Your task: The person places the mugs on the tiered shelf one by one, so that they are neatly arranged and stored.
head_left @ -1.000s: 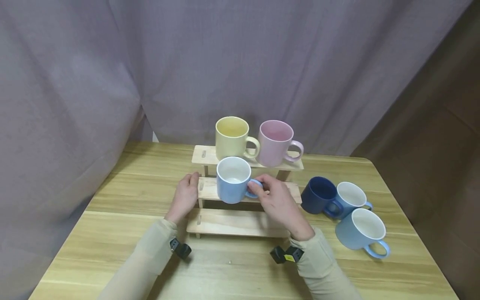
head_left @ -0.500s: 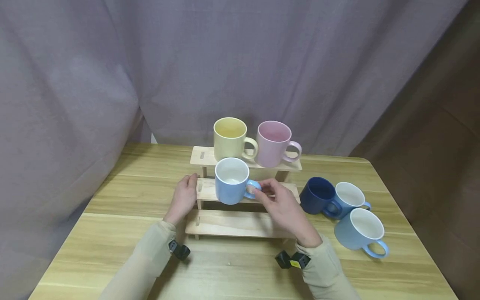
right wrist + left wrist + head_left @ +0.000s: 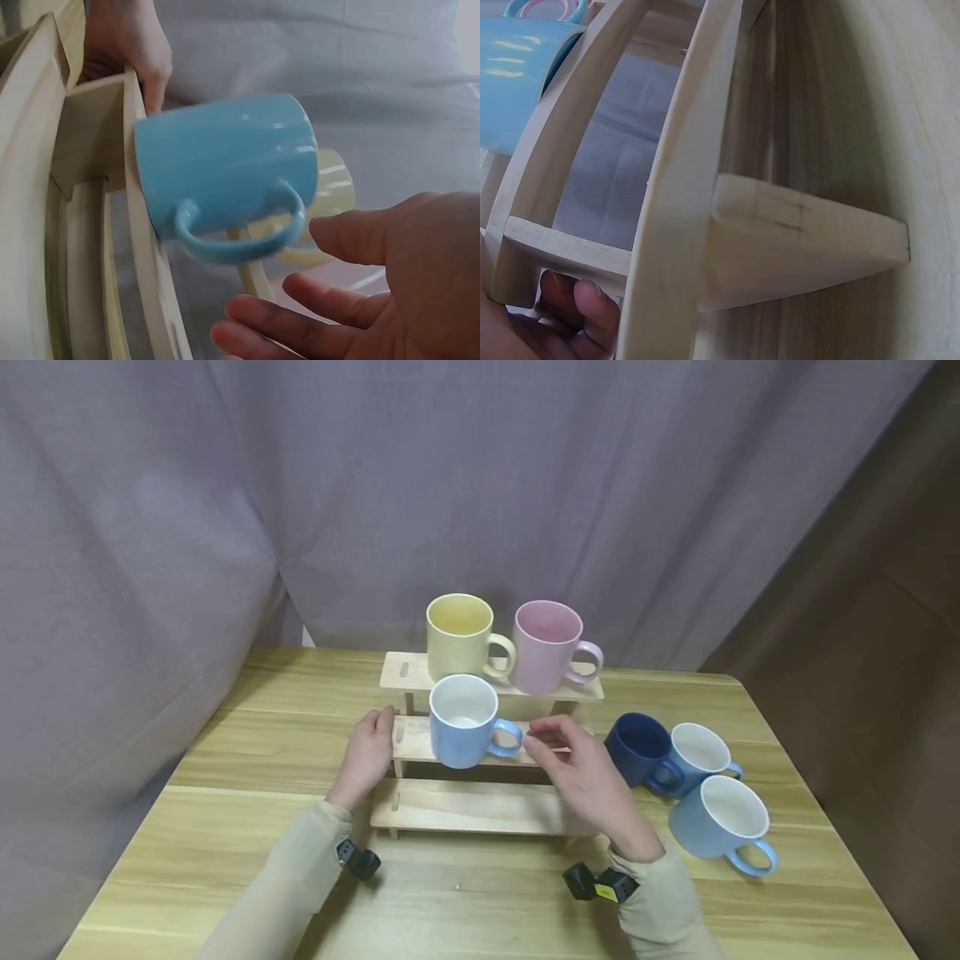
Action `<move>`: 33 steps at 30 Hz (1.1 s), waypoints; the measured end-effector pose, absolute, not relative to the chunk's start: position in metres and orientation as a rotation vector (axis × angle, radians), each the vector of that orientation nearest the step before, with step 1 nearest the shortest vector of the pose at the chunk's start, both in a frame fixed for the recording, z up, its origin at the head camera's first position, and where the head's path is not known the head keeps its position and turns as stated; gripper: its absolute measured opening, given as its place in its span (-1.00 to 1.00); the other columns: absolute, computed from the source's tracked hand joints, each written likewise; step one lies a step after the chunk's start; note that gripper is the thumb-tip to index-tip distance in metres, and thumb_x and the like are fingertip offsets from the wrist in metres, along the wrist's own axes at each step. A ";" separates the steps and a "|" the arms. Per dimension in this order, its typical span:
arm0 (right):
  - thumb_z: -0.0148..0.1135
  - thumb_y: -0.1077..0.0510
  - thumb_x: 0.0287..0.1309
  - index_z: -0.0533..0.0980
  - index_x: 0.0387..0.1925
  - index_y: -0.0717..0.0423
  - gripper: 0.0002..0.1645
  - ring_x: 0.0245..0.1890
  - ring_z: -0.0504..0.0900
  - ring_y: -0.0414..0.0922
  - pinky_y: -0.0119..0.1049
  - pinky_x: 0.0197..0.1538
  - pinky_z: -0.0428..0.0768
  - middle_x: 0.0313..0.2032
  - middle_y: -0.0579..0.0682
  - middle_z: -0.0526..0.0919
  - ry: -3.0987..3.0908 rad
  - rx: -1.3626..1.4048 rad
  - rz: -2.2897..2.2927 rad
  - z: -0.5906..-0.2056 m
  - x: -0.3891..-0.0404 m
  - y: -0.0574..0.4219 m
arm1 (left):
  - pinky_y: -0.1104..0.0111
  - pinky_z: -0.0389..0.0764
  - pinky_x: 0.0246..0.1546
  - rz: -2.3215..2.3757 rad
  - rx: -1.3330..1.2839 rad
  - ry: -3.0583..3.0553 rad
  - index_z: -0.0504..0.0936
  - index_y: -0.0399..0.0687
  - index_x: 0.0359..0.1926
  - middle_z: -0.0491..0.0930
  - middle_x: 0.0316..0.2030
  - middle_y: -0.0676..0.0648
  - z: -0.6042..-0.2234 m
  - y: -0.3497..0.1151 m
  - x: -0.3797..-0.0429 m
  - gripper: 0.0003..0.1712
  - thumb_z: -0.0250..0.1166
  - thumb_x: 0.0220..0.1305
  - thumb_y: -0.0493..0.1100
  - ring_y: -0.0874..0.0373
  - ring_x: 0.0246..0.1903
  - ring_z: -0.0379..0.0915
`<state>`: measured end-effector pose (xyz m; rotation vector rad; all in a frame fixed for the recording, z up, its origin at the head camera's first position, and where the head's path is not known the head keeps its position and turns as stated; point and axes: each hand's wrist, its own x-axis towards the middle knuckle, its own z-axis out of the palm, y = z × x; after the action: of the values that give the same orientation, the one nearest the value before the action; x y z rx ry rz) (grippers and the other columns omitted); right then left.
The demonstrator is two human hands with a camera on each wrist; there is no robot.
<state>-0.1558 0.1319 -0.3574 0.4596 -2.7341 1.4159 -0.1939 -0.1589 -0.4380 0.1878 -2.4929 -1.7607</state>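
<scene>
A light blue mug [image 3: 456, 737] with a white inside stands upright on the middle shelf of a three-step wooden rack [image 3: 472, 807], its handle toward the right. Just off that handle is my right hand [image 3: 587, 777], fingers parted and holding nothing; the right wrist view shows the gap between the mug [image 3: 225, 161] and my hand [image 3: 420, 277]. My left hand [image 3: 366, 756] grips the left end of the middle shelf, and in the left wrist view its fingers [image 3: 596, 311] curl beneath the wood. On the top shelf stand a yellow mug [image 3: 453, 653] and a pink mug [image 3: 538, 662].
Right of the rack, a navy mug [image 3: 624, 758], a blue mug with a white inside [image 3: 693, 768] and another light blue mug [image 3: 705, 827] stand close together on the wooden table [image 3: 225, 835]. Grey curtain [image 3: 450, 477] hangs behind the table.
My right hand has let go of the light blue mug's handle and drawn back to the right. The mug stays on the middle shelf, and my left hand keeps its grip on the rack.
</scene>
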 end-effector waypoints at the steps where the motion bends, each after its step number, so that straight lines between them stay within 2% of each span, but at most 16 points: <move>1: 0.18 -0.09 0.33 0.49 0.03 0.11 -0.58 -0.04 0.60 -0.09 -0.11 0.06 0.57 -0.09 0.01 0.64 -2.736 0.447 1.405 -0.357 -0.155 0.135 | 0.34 0.34 -0.71 -1.761 0.186 -2.491 0.42 -0.19 -0.34 0.30 -0.63 -0.03 -0.438 -0.159 -0.194 -0.50 -0.23 0.56 0.07 0.14 -0.71 0.24; 11: 0.13 -0.12 0.35 0.51 0.04 0.20 -0.51 -0.03 0.60 -0.07 -0.11 0.04 0.56 -0.07 0.04 0.64 -2.734 0.355 1.300 -0.354 -0.148 0.161 | 0.38 0.31 -0.74 -1.781 0.168 -2.494 0.39 -0.17 -0.36 0.29 -0.64 -0.01 -0.438 -0.159 -0.194 -0.49 -0.24 0.56 0.09 0.16 -0.72 0.21; 19: 0.06 -0.13 0.39 0.50 0.05 0.18 -0.52 -0.02 0.55 -0.09 -0.50 -0.03 0.46 -0.03 0.04 0.62 -2.681 0.266 1.192 -0.343 -0.140 0.192 | 0.39 0.29 -0.75 -1.794 0.167 -2.484 0.38 -0.17 -0.37 0.27 -0.64 -0.01 -0.438 -0.159 -0.193 -0.52 -0.23 0.57 0.04 0.16 -0.73 0.18; 33: 0.05 -0.13 0.39 0.48 0.09 0.25 -0.46 0.00 0.52 -0.01 -0.53 -0.09 0.41 0.00 0.15 0.59 -2.663 0.083 1.130 -0.347 -0.129 0.222 | 0.34 0.36 -0.71 -1.747 0.177 -2.500 0.45 -0.20 -0.31 0.32 -0.63 -0.03 -0.438 -0.159 -0.193 -0.47 -0.23 0.55 0.10 0.14 -0.72 0.26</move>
<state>-0.1290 0.2221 -0.3472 0.0834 -2.6626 1.1299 -0.1933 -0.1592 -0.4381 0.1771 -2.5001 -1.7466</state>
